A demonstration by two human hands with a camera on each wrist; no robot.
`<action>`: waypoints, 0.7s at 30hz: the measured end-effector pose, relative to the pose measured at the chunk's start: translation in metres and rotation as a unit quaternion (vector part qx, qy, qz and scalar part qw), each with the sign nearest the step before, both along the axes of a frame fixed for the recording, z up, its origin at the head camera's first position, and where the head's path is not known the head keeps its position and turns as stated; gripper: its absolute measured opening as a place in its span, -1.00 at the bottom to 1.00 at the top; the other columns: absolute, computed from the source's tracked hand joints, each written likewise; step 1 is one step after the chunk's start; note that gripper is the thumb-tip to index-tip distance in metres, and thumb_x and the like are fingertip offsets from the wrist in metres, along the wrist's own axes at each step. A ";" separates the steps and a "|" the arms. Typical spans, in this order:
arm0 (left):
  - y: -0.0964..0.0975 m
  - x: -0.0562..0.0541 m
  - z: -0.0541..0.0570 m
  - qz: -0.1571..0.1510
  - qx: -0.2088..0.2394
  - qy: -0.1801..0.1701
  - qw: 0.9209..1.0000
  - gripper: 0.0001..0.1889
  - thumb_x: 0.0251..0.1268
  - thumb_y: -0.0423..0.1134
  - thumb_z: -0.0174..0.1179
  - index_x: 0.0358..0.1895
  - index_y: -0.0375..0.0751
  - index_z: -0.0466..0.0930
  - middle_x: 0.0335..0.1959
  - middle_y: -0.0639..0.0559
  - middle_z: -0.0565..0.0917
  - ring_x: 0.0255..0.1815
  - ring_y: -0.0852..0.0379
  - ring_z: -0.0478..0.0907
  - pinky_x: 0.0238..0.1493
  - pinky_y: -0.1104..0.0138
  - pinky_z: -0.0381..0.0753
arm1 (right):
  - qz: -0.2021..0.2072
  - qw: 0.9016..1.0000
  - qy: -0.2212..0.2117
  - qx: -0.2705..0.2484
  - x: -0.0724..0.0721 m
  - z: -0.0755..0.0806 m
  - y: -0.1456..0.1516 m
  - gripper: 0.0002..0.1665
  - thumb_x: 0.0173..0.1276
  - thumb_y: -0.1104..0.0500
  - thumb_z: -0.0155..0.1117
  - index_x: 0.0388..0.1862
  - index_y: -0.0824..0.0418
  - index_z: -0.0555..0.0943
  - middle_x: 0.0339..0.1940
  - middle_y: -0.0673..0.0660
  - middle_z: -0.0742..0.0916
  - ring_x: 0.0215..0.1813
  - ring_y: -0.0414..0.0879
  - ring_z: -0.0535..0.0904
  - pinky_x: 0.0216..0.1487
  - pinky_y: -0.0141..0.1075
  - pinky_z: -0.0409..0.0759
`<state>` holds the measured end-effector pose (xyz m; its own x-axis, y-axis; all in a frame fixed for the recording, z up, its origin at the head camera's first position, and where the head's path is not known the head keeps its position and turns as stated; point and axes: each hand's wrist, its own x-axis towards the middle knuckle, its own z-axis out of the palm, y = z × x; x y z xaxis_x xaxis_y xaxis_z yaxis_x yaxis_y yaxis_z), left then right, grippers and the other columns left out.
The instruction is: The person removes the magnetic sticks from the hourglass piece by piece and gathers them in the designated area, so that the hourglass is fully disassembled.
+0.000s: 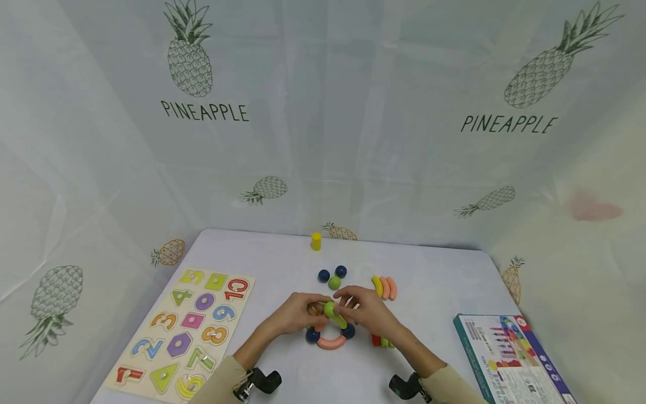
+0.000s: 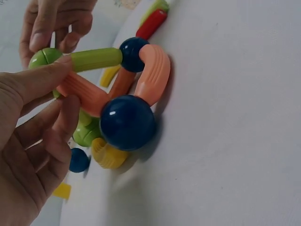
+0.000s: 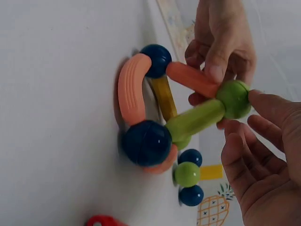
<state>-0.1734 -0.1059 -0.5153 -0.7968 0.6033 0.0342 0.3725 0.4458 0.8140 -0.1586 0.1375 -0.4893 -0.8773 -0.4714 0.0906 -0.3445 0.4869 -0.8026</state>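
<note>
Head view: frame [image 1: 331,343] mid-table, on near side, between both hands. Left hand [image 1: 301,312]: pinching orange stick [image 2: 84,92] close to top ball [image 1: 330,310]. Right hand [image 1: 373,308]: fingertips at top ball, touching; can't tell whether pinching or just steadying.

Done, by the look of it: base ring, with navy balls [image 3: 146,142] left and right, green far ball [image 2: 87,133] behind, peach arc [image 3: 131,89] along near side, yellow arc [image 2: 108,154] and second peach arc [image 3: 162,162] toward far side. Also up: orange stick and green stick [image 3: 197,117], sloping from navy balls to top ball.

Not clear: third leg from far ball; bit of green showing there, upper end hidden. Probably close to a full pyramid, maybe only top joint left to settle.

Unused: loose balls [image 1: 335,282] far of frame, loose arcs [image 1: 385,288] far right, red stick [image 1: 375,340] just right of frame, yellow cylinder [image 1: 315,242] at far edge. Farther out: number board [image 1: 208,322] left, box [image 1: 515,359] right.
</note>
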 end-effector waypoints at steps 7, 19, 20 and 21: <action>0.004 0.003 -0.007 0.005 0.027 -0.028 0.999 -0.41 0.21 -0.16 0.44 0.33 -0.13 0.54 -0.39 0.23 0.73 -0.62 0.26 0.61 -0.62 0.49 0.42 | 0.017 0.999 0.043 0.027 0.000 -0.004 -0.011 -0.63 0.31 -0.06 0.46 0.06 -0.06 0.68 -0.28 -0.11 0.65 -0.29 -0.24 0.60 -0.29 -0.37 0.60; 0.016 0.006 -0.015 0.052 0.045 -0.021 0.997 -0.55 0.17 -0.15 0.44 0.17 -0.02 0.65 -0.62 0.20 0.67 -0.63 0.31 0.61 -0.35 0.43 0.58 | 0.005 0.998 0.026 0.059 0.002 -0.006 -0.016 -0.54 0.28 -0.17 0.45 0.09 -0.06 0.65 -0.49 -0.11 0.66 -0.50 -0.31 0.52 -0.52 -0.41 0.48; 0.016 0.007 -0.016 0.055 0.048 -0.022 0.997 -0.55 0.16 -0.16 0.44 0.16 -0.02 0.65 -0.63 0.20 0.67 -0.62 0.30 0.61 -0.33 0.43 0.58 | 0.004 0.998 0.028 0.062 0.003 -0.006 -0.017 -0.56 0.29 -0.16 0.45 0.09 -0.06 0.65 -0.50 -0.12 0.67 -0.51 -0.31 0.52 -0.53 -0.41 0.48; 0.017 0.007 -0.016 0.055 0.053 -0.026 0.997 -0.55 0.16 -0.18 0.44 0.16 -0.03 0.65 -0.63 0.19 0.67 -0.62 0.28 0.63 -0.35 0.43 0.59 | 0.005 0.998 0.030 0.062 0.003 -0.005 -0.017 -0.56 0.30 -0.15 0.45 0.09 -0.05 0.65 -0.51 -0.12 0.67 -0.53 -0.32 0.52 -0.54 -0.41 0.47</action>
